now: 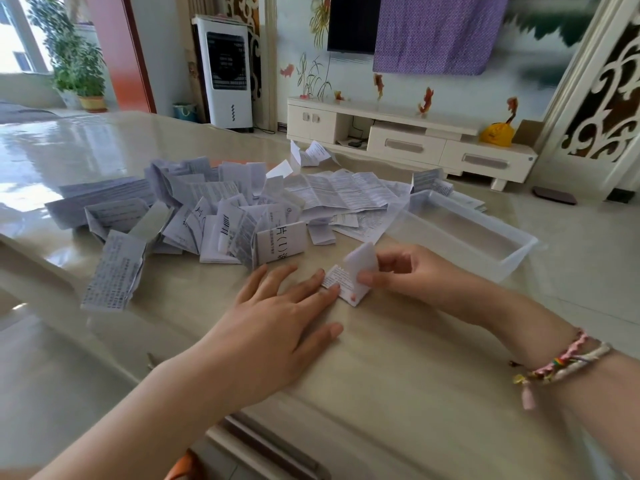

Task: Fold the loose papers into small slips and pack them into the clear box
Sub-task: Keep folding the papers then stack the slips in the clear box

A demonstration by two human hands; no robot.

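A small printed paper [343, 284] lies on the surface [398, 375] between the hands — the left hand [277, 317] flat, fingertips pressing its near edge, the right hand [391, 271] pinching its raised flap. The clear box [485, 258] sits just beyond the right hand, the loose paper pile [207, 216] behind the left.

Setting: a home living room. Evidence: low cream TV cabinet [408, 140] along the far wall, wall-mounted television [351, 24] partly draped with a purple cloth [436, 32], standing white air cooler [228, 71], potted plants [79, 64] by a bright window, fish-and-reed wall mural [311, 74], glossy tiled floor [588, 237].
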